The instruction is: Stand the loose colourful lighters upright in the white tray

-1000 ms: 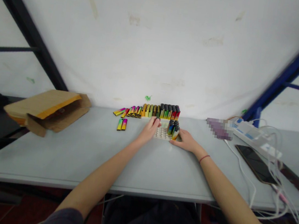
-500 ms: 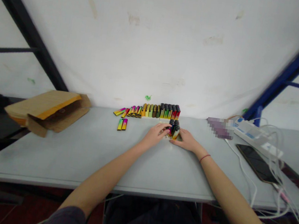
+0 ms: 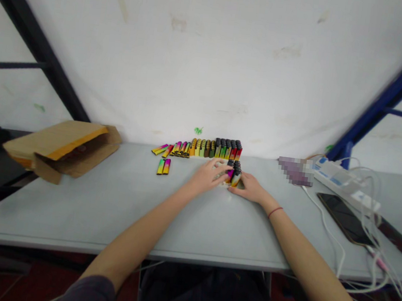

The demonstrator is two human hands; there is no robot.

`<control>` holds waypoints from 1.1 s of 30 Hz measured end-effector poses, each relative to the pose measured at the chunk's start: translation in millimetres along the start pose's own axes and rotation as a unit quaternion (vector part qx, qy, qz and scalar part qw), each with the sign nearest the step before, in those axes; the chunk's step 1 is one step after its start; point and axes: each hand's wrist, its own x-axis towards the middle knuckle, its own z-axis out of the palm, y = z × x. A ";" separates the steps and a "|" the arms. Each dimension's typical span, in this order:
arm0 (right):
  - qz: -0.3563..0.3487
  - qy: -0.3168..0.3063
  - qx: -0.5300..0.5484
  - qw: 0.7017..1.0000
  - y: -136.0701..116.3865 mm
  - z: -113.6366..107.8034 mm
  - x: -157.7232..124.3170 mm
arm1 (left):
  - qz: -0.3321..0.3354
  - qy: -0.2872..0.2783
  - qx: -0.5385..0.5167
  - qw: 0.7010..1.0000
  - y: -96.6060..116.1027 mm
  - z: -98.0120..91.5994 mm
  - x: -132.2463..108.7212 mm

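My left hand (image 3: 207,176) is closed in a pinch on a pink and yellow lighter (image 3: 229,175). It holds the lighter upright against a small cluster of standing lighters (image 3: 236,170) in a white tray. My hands mostly hide the tray. My right hand (image 3: 251,188) rests on the table at the tray's right side, its fingers curled against the tray's edge. Behind the tray, a long row of coloured lighters (image 3: 216,149) lines the wall.
Two lighters (image 3: 164,166) lie flat to the left on the grey table (image 3: 106,207). An open cardboard box (image 3: 62,145) sits at far left. At right are a power strip (image 3: 343,185), a dark phone (image 3: 341,217) and tangled white cables (image 3: 375,250).
My left hand moved right from the tray's open left part to the cluster of standing lighters, carrying a lighter. It now covers the tray's holes. My right hand stayed put.
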 end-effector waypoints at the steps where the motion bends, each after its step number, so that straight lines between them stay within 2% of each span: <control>1: -0.001 0.000 0.003 1.000 0.3 0.1 0.1 | -0.008 0.014 0.040 0.999 -1.1 -8.2 -0.2; 3: 0.001 -0.003 0.003 1.000 0.9 0.2 0.2 | -0.062 0.084 0.126 0.987 -6.9 -29.0 -1.4; 4: 0.003 -0.007 0.001 1.000 1.2 0.1 0.3 | -0.109 0.134 0.174 0.969 -11.1 -41.2 -2.6; 6: 0.006 -0.013 -0.004 1.000 1.4 0.1 0.4 | -0.221 0.179 0.289 0.914 -20.6 -66.8 -5.8; 7: 0.007 -0.013 -0.005 1.000 1.3 0.1 0.4 | -0.279 0.173 0.341 0.881 -25.2 -79.0 -7.5; 9: 0.008 -0.012 -0.005 1.000 0.9 0.0 0.2 | -0.375 0.126 0.419 0.817 -32.4 -98.8 -10.4; 11: 0.008 -0.008 -0.004 1.000 0.4 0.0 -0.2 | -0.427 0.076 0.449 0.781 -36.1 -109.5 -12.0; 12: 0.007 -0.005 -0.003 1.000 0.3 0.0 -0.4 | -0.436 0.057 0.455 0.775 -36.7 -111.1 -12.1; 16: 0.002 0.002 -0.003 1.000 0.7 0.0 -1.0 | -0.415 0.004 0.455 0.788 -33.5 -99.4 -10.0; 19: -0.002 0.004 -0.001 1.000 0.8 -0.2 -1.0 | -0.402 -0.014 0.440 0.803 -31.6 -86.0 -7.8; 22: -0.002 -0.002 -0.006 1.000 0.4 -0.6 -0.8 | -0.380 -0.004 0.415 0.827 -34.8 -78.4 -4.8; 24: 0.001 -0.008 -0.011 1.000 0.4 -0.6 -0.6 | -0.347 0.034 0.355 0.867 -38.6 -75.5 -1.6; 26: 0.005 -0.011 -0.012 1.000 0.9 -0.1 -0.5 | -0.317 0.096 0.229 0.915 -41.2 -71.6 1.7; 28: 0.007 -0.008 -0.010 1.000 1.7 0.8 -0.6 | -0.311 0.142 0.035 0.939 -40.6 -65.5 4.1; 29: 0.008 -0.006 -0.009 1.000 2.1 1.3 -0.6 | -0.317 0.151 -0.070 0.934 -39.0 -61.8 4.7; 31: 0.011 -0.003 -0.005 1.000 2.8 2.2 -0.7 | -0.325 0.147 -0.246 0.901 -33.9 -53.8 4.8; 33: 0.012 -0.001 -0.002 1.000 3.0 2.6 -0.7 | -0.323 0.137 -0.343 0.871 -27.9 -46.8 4.5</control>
